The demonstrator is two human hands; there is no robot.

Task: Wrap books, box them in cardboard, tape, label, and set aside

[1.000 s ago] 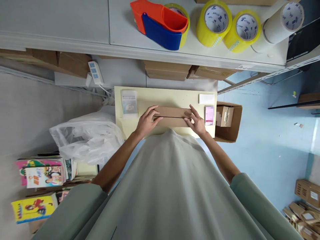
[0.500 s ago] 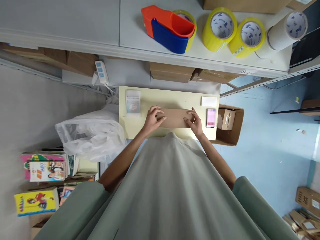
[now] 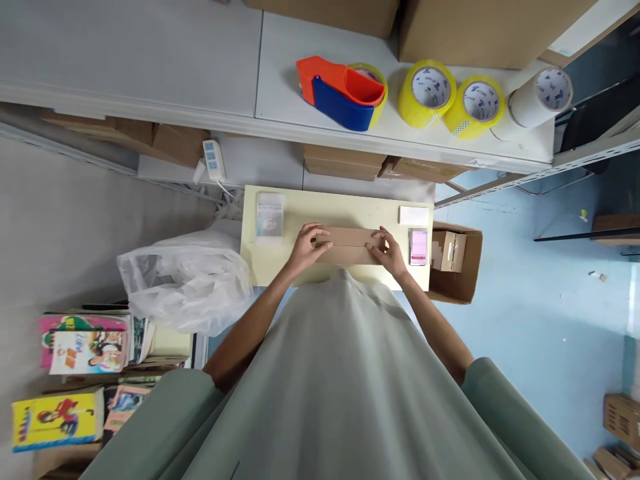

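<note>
A flat brown cardboard box (image 3: pixel 350 247) with a seam along its length lies across the pale yellow table, close to my body. My left hand (image 3: pixel 306 248) grips its left end, thumb at the seam and fingers curled over the far edge. At the other end my right hand (image 3: pixel 389 252) grips it in the same way. Right of that hand lie a phone with a pink screen (image 3: pixel 419 247) and a small white box (image 3: pixel 414 215). A clear-wrapped booklet (image 3: pixel 270 217) rests to the left.
An orange and blue tape dispenser (image 3: pixel 340 93) and yellow tape rolls (image 3: pixel 427 93) stand on the shelf beyond the table (image 3: pixel 260 267). A clear plastic bag (image 3: pixel 185 280) hangs at the left, above stacked magazines (image 3: pixel 90 350). An open carton (image 3: pixel 473 267) stands at the right.
The view has shifted, so the shelf and table sit lower in the picture. Both hands still hold the cardboard box, whose lengthwise seam now shows more evenly across it.
</note>
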